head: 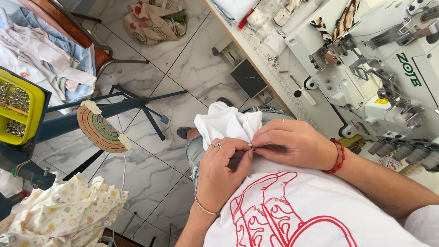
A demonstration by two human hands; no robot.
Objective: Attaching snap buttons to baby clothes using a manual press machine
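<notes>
White cloth [227, 123] bunched on lap, 12 o'clock of both hands. Left hand [224, 169] and right hand [292, 144] pinched together on its edge. Looks light, limp, non-slippery; best gripped at that edge.

white cloth [226, 123] | bunched, crumpled | on lap, pinched at edge

Grey-veined marble floor [151, 183] in daylight; a white sewing machine [366, 68] stands on a pale tabletop [265, 64], blue stand [91, 114] opposite.
</notes>
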